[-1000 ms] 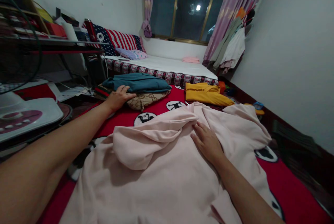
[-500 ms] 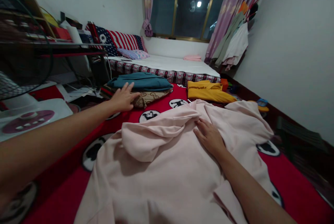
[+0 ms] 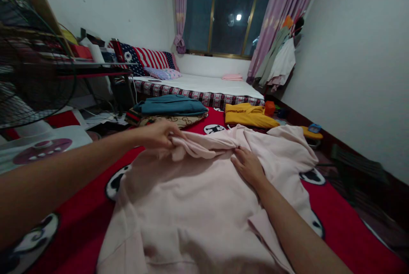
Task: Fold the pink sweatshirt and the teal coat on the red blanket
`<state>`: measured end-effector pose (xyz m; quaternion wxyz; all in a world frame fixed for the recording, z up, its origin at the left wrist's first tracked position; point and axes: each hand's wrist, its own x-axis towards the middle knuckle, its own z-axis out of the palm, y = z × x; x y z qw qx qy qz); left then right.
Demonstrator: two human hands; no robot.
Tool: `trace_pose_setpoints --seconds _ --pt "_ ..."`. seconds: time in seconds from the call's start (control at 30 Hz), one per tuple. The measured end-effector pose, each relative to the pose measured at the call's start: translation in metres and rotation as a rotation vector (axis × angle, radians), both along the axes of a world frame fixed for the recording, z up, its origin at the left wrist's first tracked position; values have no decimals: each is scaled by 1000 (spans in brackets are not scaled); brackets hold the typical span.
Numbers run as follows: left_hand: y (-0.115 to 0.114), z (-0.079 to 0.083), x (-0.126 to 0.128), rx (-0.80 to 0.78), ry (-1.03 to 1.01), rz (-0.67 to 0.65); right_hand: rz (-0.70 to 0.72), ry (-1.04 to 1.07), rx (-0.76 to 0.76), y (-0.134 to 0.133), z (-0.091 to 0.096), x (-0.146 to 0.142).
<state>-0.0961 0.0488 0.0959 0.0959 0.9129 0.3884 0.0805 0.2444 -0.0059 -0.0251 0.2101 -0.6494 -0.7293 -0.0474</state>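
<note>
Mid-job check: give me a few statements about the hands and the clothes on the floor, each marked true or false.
1. The left hand pinches a fold of the pink garment. True.
2. The right hand is lifted clear of the pink garment. False: it lies flat on it, fingers spread.
3. The teal folded garment lies on top of the yellow garment. False: they lie apart; the teal one rests on a beige patterned cushion, and the yellow one lies to the right of it.
4. The pink garment is spread over the red blanket. True.
</note>
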Motion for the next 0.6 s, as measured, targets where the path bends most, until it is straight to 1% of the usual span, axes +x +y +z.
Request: trace_pose_setpoints --seconds 0.03,0.07,0.13,0.17,0.2,0.23,0.27,0.33,0.43,0.47,0.53,0.6 --pt "17 10 -9 118 -68 221 -9 -5 -10 0 0 0" --pt "31 19 -17 263 -126 414 -20 -8 -20 0 0 0" --pt "49 31 -26 505 -215 631 -35 -11 -35 0 0 0" --pt "53 32 -24 617 -243 663 -36 -11 -41 0 0 0" --pt "53 31 -18 677 -262 625 -39 -9 -43 0 0 -1" --pt "50 26 -8 686 -267 533 -40 -6 -44 0 0 -1" --pt "44 18 5 640 -253 396 -40 -5 -41 0 0 -1" --pt "26 -7 38 412 -187 62 -35 -7 -33 0 1 -1" --pt "-4 -55 83 215 -79 -241 -32 -4 -34 -1 2 -1" --pt "-12 -69 94 158 -63 -309 -35 2 -39 -1 2 -1" --pt "-17 -91 107 102 -32 -357 -37 10 -43 -2 2 -1" --pt "-8 -103 114 80 11 -307 -30 14 -37 -2 1 -1"
